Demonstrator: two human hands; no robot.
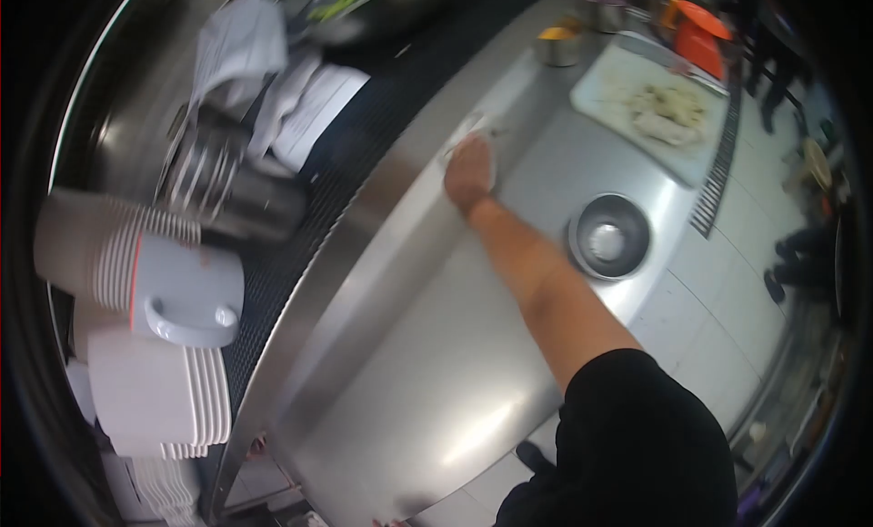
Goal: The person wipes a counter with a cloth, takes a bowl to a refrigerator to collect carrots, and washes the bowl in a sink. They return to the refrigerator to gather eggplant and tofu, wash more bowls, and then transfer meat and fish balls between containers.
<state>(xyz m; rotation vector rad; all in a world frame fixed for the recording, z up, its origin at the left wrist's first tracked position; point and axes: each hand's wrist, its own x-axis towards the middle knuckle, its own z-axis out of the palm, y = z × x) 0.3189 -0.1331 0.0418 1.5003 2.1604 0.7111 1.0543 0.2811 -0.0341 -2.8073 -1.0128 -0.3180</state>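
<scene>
My right hand (469,170) reaches across the steel counter (409,345) and presses a white cloth (492,168) against the raised ledge along its back. The hand is blurred, and its fingers are partly lost against the cloth. A steel bowl (610,237) stands on the counter to the right of my forearm. Beyond it lies a white cutting board (605,81) with pale chopped food (668,118) on it. Of my left hand, only what may be fingertips (391,523) shows at the bottom edge; its pose is hidden.
Stacked white square dishes (150,386), a grey mug (186,291) and steel containers (232,195) fill the black-matted shelf at left, with papers (314,113) behind. A small steel cup (556,48) and an orange container (700,36) stand at the far end. Other people's legs (773,81) show at right.
</scene>
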